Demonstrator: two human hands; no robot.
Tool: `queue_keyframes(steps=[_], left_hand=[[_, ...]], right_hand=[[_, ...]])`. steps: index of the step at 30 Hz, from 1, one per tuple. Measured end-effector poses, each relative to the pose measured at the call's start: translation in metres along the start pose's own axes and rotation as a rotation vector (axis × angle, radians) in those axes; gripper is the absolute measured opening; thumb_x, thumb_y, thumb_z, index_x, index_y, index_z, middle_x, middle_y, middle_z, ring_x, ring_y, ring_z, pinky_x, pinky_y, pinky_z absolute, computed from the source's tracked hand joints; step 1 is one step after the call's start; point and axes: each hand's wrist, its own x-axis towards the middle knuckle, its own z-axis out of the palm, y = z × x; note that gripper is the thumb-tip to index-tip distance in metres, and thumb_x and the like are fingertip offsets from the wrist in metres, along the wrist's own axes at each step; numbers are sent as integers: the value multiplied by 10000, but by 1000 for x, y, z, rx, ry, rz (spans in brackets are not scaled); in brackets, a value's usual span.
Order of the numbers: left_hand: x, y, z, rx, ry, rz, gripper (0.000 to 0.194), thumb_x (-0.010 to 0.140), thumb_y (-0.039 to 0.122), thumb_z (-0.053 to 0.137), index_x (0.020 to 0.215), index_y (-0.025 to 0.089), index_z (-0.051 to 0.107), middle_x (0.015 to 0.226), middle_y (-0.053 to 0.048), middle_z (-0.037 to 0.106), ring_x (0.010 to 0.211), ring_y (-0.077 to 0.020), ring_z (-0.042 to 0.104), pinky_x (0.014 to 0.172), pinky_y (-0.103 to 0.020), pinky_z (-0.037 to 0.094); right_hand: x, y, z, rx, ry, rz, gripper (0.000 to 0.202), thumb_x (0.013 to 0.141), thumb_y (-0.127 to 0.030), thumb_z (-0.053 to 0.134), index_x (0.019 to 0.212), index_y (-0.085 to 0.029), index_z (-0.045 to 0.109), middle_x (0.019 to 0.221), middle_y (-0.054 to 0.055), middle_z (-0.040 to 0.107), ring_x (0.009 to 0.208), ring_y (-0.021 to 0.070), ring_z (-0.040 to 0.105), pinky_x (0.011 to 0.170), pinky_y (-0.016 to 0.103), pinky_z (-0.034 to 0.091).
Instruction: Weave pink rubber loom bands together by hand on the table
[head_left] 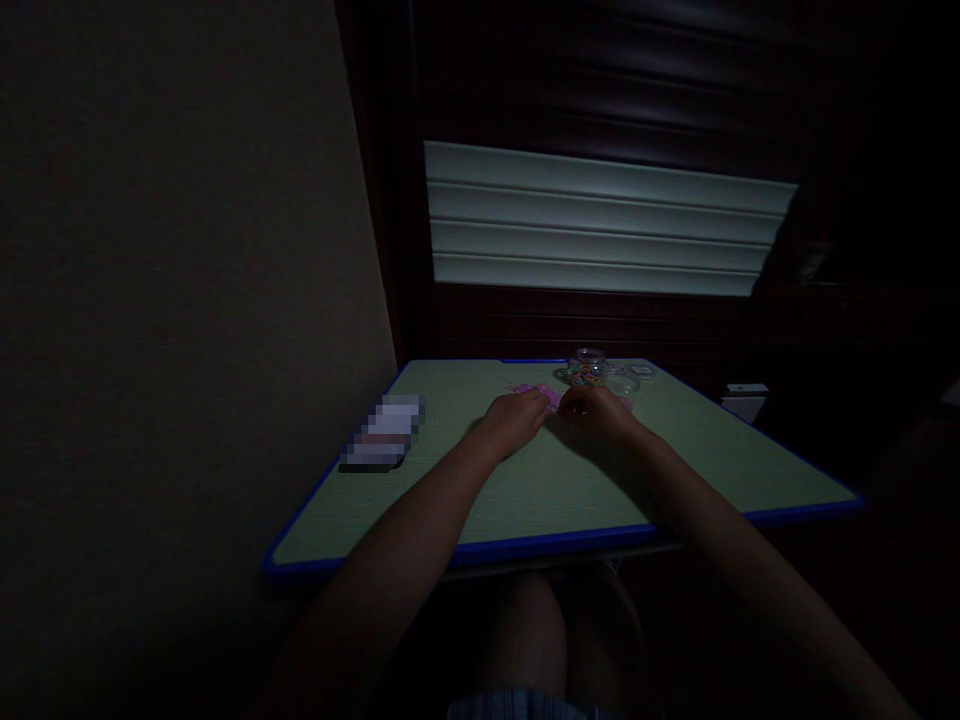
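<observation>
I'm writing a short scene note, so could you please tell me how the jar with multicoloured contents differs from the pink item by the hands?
The jar is clear, showing multicoloured contents; the pink item is mostly pink. The jar stands upright; the pink item lies low. The jar is beyond the right hand, the pink item right by the left hand. Both are on the green table.

Around you are a matt tabletop [555,490] with smooth, plastic-looking trim [562,544], a glossy, see-through jar [587,368], slats [622,84] of soft sheen and a matt wall [187,250].
</observation>
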Motion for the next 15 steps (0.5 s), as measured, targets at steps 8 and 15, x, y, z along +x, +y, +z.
queue_keyframes(steps=[8,15], left_hand=[[1,-2,1,9,-22,4,222,885,233,355,974,173,550,992,-57,611,902,-164,562,753,-265,426],[1,-2,-1,-1,-48,-7,205,878,220,361,939,170,549,966,-56,616,874,-170,566,731,-268,421]], right_hand=[[0,-1,0,38,-29,-17,149,701,-172,519,765,-143,650,707,38,647,602,124,551,547,211,379],[0,-3,-1,27,-37,-18,156,698,-153,507,760,-134,650,702,41,645,611,117,551,557,201,379]])
